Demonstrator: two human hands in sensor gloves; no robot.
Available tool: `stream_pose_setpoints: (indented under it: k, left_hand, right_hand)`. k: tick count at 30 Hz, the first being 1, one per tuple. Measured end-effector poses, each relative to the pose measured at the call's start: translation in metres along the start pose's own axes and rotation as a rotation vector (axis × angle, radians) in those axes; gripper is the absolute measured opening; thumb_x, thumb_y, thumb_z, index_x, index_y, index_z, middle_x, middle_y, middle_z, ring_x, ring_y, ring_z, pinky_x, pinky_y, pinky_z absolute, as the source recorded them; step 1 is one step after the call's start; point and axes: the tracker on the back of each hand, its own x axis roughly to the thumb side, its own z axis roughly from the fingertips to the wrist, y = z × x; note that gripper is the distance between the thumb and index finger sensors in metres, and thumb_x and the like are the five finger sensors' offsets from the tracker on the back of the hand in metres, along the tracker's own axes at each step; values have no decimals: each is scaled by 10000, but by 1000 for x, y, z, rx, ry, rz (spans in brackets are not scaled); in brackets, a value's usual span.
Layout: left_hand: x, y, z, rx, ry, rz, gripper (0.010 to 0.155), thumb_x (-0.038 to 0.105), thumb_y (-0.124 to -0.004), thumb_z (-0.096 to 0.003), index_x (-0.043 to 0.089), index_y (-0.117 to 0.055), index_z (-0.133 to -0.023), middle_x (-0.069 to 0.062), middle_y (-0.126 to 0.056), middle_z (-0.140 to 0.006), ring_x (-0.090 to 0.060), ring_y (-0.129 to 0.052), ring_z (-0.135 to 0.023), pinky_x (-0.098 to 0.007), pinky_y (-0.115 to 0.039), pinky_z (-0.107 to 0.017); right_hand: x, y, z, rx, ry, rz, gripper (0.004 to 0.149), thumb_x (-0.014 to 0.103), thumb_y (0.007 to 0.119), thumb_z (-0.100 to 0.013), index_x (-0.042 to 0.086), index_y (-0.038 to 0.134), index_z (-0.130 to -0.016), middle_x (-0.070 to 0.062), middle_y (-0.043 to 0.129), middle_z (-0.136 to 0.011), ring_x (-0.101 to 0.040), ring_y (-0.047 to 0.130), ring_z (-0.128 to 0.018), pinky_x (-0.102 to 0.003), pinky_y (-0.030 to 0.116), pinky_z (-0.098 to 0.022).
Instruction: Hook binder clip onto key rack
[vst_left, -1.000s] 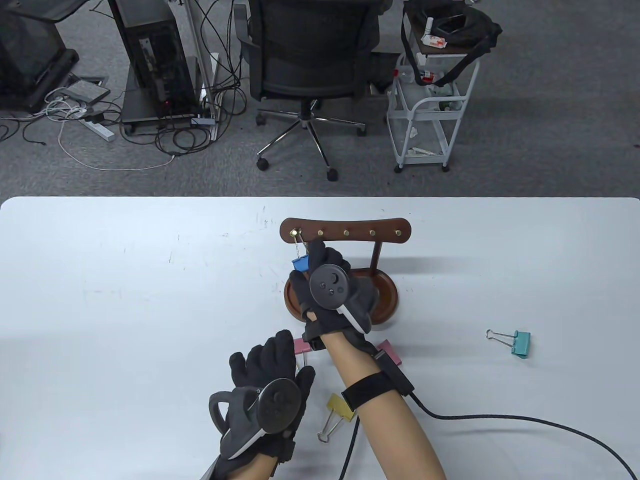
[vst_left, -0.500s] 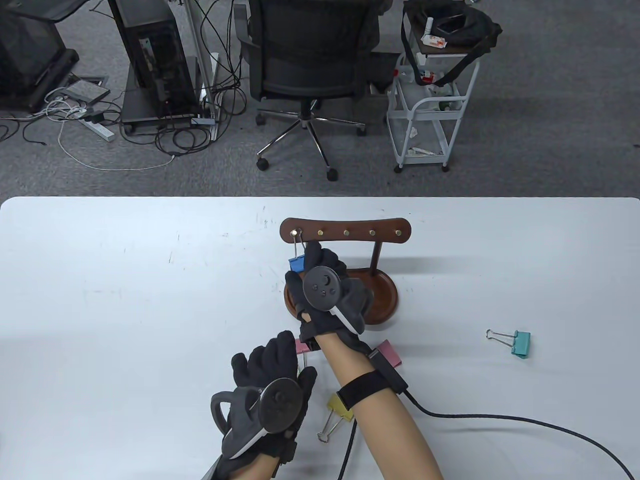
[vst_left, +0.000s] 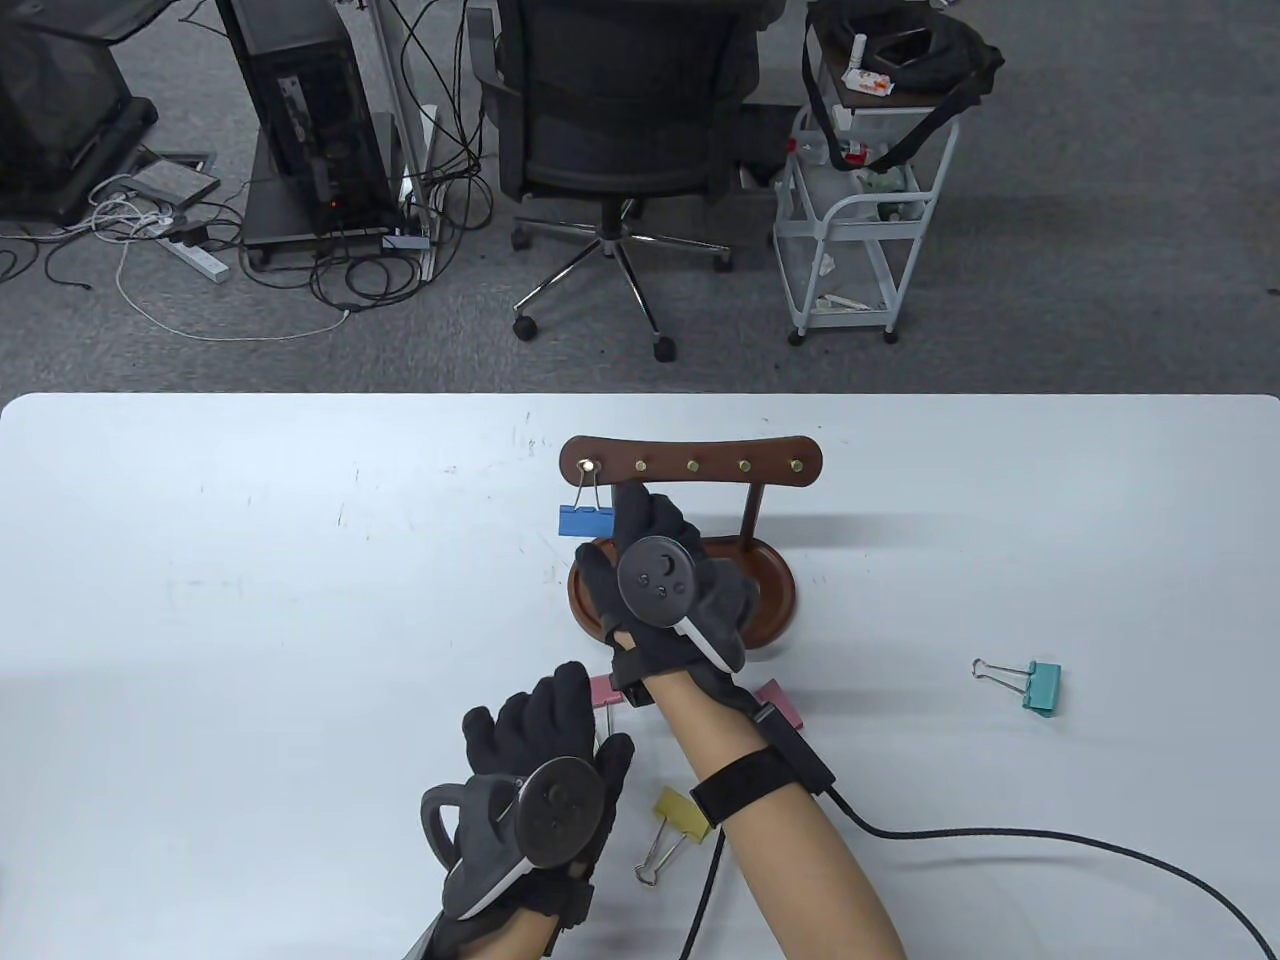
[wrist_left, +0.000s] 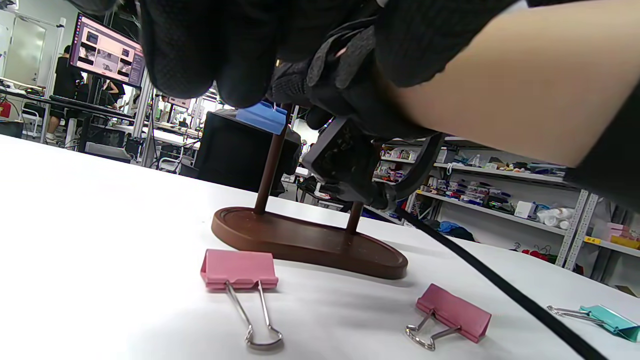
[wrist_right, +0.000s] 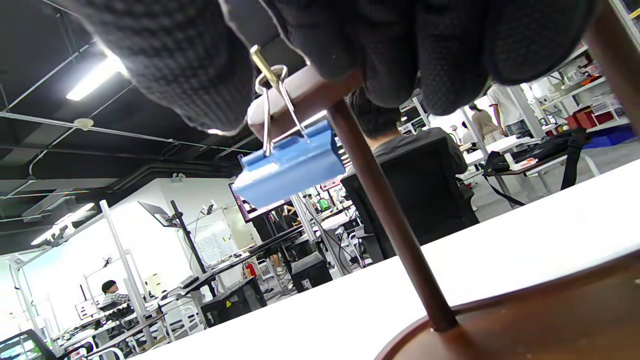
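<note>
The brown wooden key rack stands mid-table on an oval base, with a row of brass hooks. A blue binder clip hangs by its wire handle from the leftmost hook, tilted to the left; it also shows in the right wrist view and the left wrist view. My right hand hovers just right of the clip, fingers apart from it and holding nothing. My left hand rests palm down near the table's front, empty.
Two pink clips lie in front of the base, a yellow clip beside my right forearm, a teal clip at the right. A black cable trails to the right.
My right hand has let go of the blue clip, which now hangs free from the leftmost hook and has swung left. The left hand has not moved.
</note>
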Motion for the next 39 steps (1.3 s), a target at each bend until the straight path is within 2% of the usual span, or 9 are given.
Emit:
stream_pose_setpoints:
  k: [11, 16, 22, 30, 39]
  left_hand:
    - [0, -2, 0, -6, -8, 2, 779, 427, -778, -584, -55, -548, -1151, -339, -741, -1079, -633, -732, -938, -823, -427, -669]
    - [0, -2, 0, -14, -8, 4, 779, 426, -779, -584, -55, -548, -1151, -340, -741, -1079, -633, -731, -938, -821, -431, -670]
    - [0, -4, -1, -24, -16, 13, 779, 427, -779, -583, -56, -551, -1150, -339, -743, -1078, -634, -733, -935, -812, -453, -674]
    - [1, -5, 0, -30, -21, 7, 778, 427, -778, -583, -55, -550, -1150, -339, -742, -1078, -633, -733, -935, -810, -455, -674]
    - [-4, -5, -2, -27, 14, 4, 777, 424, -779, -584, -59, -551, -1149, -341, -738, -1079, -636, -730, -934, -811, -452, -674]
  right_hand:
    - [-21, -55, 24, 33, -14, -63, 817, 469, 816, -559, -27, 515, -1136, -400, 542, -1115, -653, 649, -905, -721, 597, -595]
    - [-34, -84, 47, 18, -33, -56, 816, 471, 811, -561, -28, 519, -1138, -410, 522, -1122, -667, 631, -912, -728, 588, -597]
    - [-48, -107, 80, 9, -51, -30, 810, 469, 811, -562, -25, 526, -1138, -414, 522, -1122, -673, 623, -914, -736, 571, -601]
    - [-61, -111, 123, 37, -45, 21, 812, 472, 811, -560, -22, 530, -1140, -416, 524, -1123, -677, 616, -917, -740, 563, -604]
    - [-71, -108, 150, 17, 4, 8, 808, 475, 805, -562, -20, 535, -1141, -415, 520, -1126, -680, 607, -920, -743, 557, -607]
